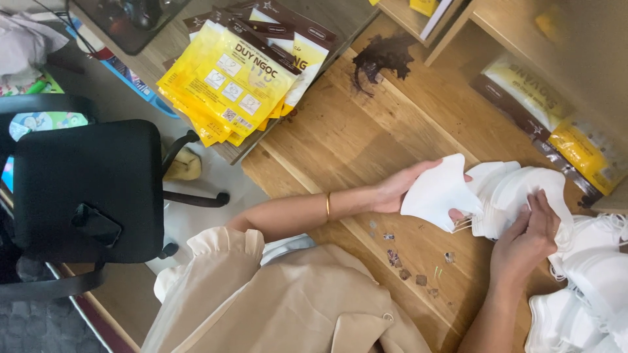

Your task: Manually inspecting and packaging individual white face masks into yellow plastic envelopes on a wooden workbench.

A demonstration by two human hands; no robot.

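Beige sleeve [275, 307]; yellow packets [229, 82] beyond.

2 hands in view: left hand [399, 189], right hand [526, 238]. 1 gold bangle [328, 206] on the left wrist. 1 fanned batch of white masks [497, 193] between the hands, exact number cannot be told, several at least. 1 loose heap of more white masks [589, 287] at lower right, uncountable. 1 stack of yellow-and-brown pouches [229, 82] on the desk [366, 131], at least 5, edges overlap. 1 clear bag of packed pouches [549, 124] on the shelf. 1 black chair [85, 189]. 1 dark stain [383, 55] on the wood.
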